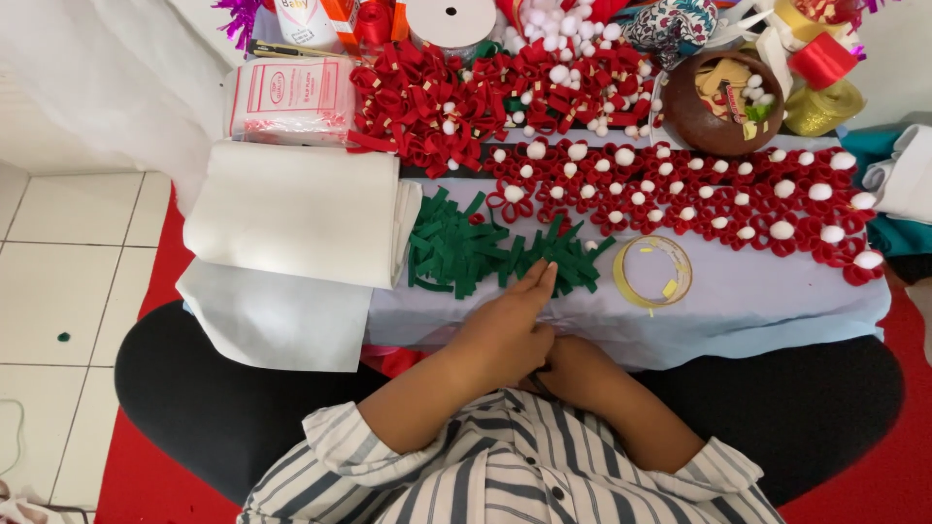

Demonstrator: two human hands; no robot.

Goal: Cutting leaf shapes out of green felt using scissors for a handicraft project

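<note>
My left hand lies flat on the pale blue cloth of the low table, fingers stretched out, and their tips touch a pile of dark green felt strips. My right hand is tucked just under and behind it at the table's near edge, partly hidden, so its fingers cannot be made out. A clear tape roll lies to the right of the green pile. Rows of red felt flowers with white pompom centres run across the table beyond.
Folded white fabric covers the table's left side. A heap of red loops, a brown bowl, a pink and white packet and red and gold ribbon rolls crowd the back. White tile floor lies left.
</note>
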